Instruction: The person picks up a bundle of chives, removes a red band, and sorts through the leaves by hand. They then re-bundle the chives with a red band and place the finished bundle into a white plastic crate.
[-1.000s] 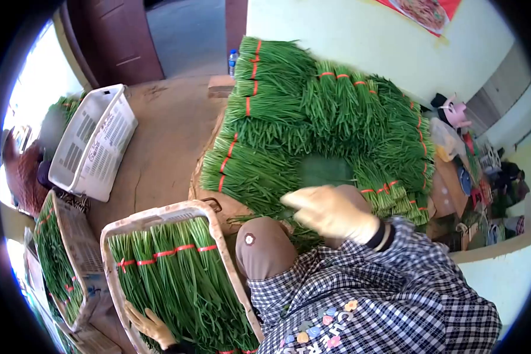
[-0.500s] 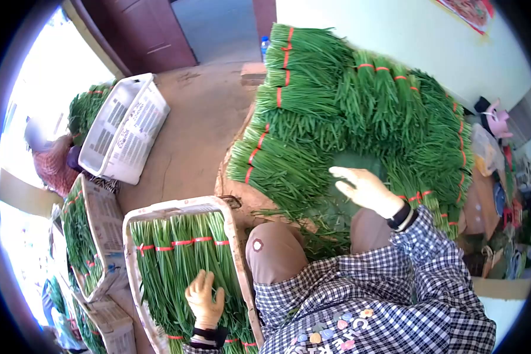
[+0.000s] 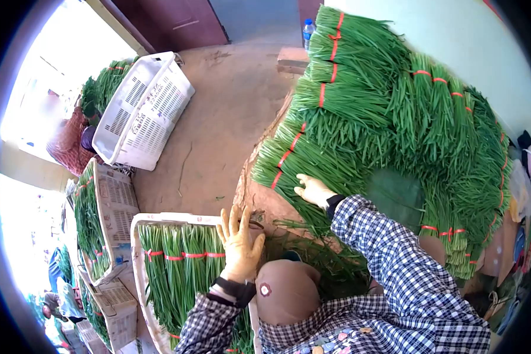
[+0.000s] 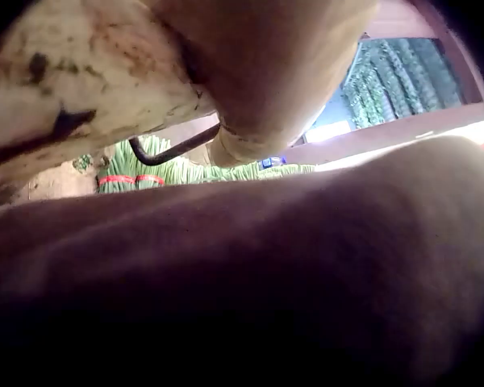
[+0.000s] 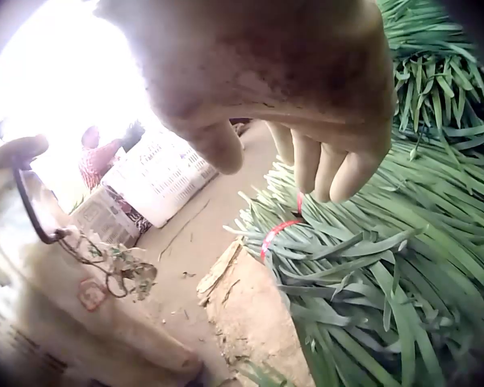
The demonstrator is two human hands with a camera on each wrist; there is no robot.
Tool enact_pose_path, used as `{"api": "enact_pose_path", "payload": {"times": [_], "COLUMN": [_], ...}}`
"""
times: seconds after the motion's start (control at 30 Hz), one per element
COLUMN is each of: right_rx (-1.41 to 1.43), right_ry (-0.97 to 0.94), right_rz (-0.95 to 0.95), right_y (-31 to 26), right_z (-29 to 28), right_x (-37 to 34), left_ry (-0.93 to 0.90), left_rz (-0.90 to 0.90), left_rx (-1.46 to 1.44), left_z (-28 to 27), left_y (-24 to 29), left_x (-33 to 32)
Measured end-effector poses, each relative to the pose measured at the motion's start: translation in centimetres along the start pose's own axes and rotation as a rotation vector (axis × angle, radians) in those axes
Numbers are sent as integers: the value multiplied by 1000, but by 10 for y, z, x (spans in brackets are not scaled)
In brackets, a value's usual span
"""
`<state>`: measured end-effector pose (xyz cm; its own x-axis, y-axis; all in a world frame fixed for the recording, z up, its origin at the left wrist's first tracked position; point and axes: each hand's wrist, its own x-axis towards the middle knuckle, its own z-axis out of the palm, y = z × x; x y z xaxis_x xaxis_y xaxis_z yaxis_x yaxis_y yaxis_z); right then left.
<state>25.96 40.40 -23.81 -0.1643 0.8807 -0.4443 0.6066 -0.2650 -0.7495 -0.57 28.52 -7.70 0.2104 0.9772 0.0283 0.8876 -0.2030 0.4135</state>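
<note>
Leftward of the knee (image 3: pixel 286 292), a crate (image 3: pixel 177 218) holds green bundles (image 3: pixel 180 283) in a row, red ties lined up near the pale stalk ends. Over its far right corner, the left hand (image 3: pixel 239 248): fingers straight, spread, gripping nothing; contact with the rim cannot be told. Further right, the right hand (image 3: pixel 315 192): fingers slightly bent, thumb apart, nothing held; touch unclear. Beneath it lies the nearest tied bundle (image 5: pixel 339 250), on the left edge of the heap (image 3: pixel 366 112).

Judgement: any lift wants one hand close behind the red band (image 5: pixel 278 234), the other supporting the limp leaves, lest stalks slip or fold. Stray leaves are best freed first.
</note>
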Motion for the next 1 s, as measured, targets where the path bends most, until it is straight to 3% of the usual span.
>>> {"api": "enact_pose_path", "payload": {"times": [0.2,0.27,0.3,0.33,0.43,0.53,0.73,0.87,1.0], "right_rx": [-185,-243,-295,-351,-495,-678,-823,-690,-405], "right_ry": [242,339,350,218,273,306,414,353,456], "right_rz": [-44,-137,-108,-15,95,162,77,-20,-285], "right_y": [-12,-7,-9,-13,-12,-26,-10,-28,-32], "right_z": [6,17,21,21,33,35,49,21,-19], "right_x": [88,130,141,155,170,166,180,136,70], "left_ry": [-28,-50,-64,-66,-87,-89,-89,-77,-20], "left_rz": [-30,-53,-58,-77,-78,-61,-70,-72,-45], "left_rx": [-15,-8,-7,1,14,29,31,9,-6], "left_z": [-1,-2,-4,-4,-5,-4,-4,-6,-6], "left_y": [1,3,3,3,4,3,1,2,2], "left_x": [6,8,9,9,11,11,10,10,9]}}
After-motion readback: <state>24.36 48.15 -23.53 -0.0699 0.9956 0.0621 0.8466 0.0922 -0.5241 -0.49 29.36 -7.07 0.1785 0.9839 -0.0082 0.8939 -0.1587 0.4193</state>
